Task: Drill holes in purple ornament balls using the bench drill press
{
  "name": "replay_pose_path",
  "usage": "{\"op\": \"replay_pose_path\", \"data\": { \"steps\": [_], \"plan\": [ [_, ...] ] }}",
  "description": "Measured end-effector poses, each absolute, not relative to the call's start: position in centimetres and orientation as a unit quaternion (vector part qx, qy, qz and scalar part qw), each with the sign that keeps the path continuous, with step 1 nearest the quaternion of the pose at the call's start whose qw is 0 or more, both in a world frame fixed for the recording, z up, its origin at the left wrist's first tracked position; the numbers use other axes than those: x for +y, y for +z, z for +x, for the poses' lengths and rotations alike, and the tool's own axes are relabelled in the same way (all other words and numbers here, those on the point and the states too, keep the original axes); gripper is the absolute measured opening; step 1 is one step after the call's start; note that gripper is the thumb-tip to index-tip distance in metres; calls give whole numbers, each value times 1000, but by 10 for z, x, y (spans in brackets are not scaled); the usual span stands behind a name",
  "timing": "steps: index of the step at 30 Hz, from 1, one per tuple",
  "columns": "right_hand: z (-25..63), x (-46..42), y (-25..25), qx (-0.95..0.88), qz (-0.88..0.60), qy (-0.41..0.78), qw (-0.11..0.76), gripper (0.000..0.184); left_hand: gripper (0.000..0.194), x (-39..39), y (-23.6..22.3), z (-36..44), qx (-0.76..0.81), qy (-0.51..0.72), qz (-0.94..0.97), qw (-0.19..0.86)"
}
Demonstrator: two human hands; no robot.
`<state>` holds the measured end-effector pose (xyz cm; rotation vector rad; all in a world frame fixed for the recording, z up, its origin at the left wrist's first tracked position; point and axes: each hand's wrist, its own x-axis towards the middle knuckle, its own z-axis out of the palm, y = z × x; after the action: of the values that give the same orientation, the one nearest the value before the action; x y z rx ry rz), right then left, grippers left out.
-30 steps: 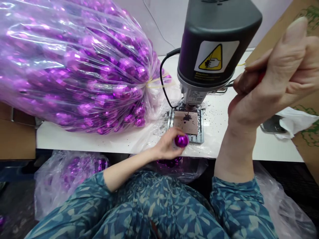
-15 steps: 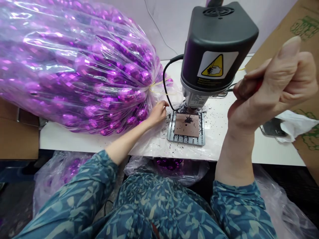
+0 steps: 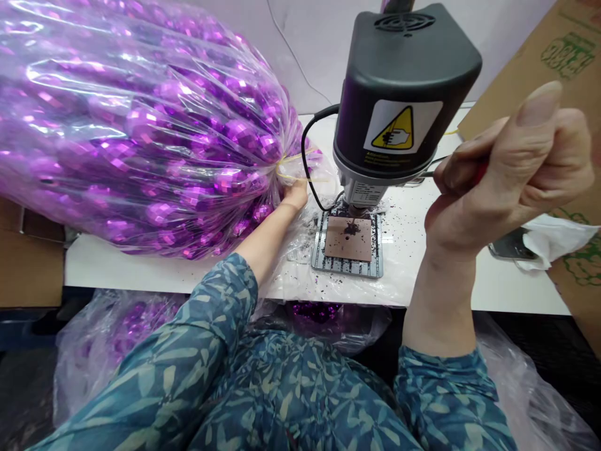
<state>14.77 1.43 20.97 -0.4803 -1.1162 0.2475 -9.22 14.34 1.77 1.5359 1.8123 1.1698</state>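
My left hand [image 3: 295, 194] reaches in at the gathered neck of a big clear plastic bag [image 3: 188, 156] full of shiny purple faceted balls. A yellow tie [image 3: 288, 161] cinches the bag just above this hand, whose fingers are mostly hidden by the plastic. On the right, my right hand [image 3: 511, 169] is closed round the red-gripped lever [image 3: 479, 172] of a black bench drill press [image 3: 408, 81]. Below the drill head, a brown board [image 3: 348, 238] with a small dark hole and dark shavings lies on the slotted metal base [image 3: 347, 268].
Shavings dot the white table [image 3: 404, 263] around the base. A phone [image 3: 513, 245] and a white tissue [image 3: 558, 238] lie at the right, beside a cardboard box [image 3: 530, 81]. The drill's black cable [image 3: 307, 150] loops near my left hand. More plastic-wrapped purple items [image 3: 317, 311] sit under the table edge.
My left hand has moved up and slightly left, from beside the metal base to the bag's neck. My right hand stays on the lever. The whole view has shifted slightly.
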Motion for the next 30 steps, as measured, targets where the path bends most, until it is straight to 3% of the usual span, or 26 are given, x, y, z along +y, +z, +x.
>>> {"op": "replay_pose_path", "data": {
  "steps": [3,6,8,10,13,17,22,30],
  "plan": [
    [148,17,208,-518,-217,110,820,49,19,112,22,-84,671,375,598,226],
    [148,19,207,-515,-216,113,822,51,46,59,23,-81,625,405,644,174],
    [148,19,207,-512,-209,114,826,51,52,21,25,-83,608,443,639,162],
    [147,19,207,-508,-202,111,830,50,53,-11,27,-83,586,499,604,204],
    [146,17,208,-507,-204,113,830,47,49,-40,29,-74,524,557,533,361],
    [146,17,209,-501,-195,133,832,48,54,-40,23,-47,461,540,491,504],
    [148,18,207,-500,-196,136,832,49,71,-10,11,-25,451,560,464,517],
    [149,19,205,-515,-224,121,818,53,73,1,5,-23,421,573,496,499]
  ]
}}
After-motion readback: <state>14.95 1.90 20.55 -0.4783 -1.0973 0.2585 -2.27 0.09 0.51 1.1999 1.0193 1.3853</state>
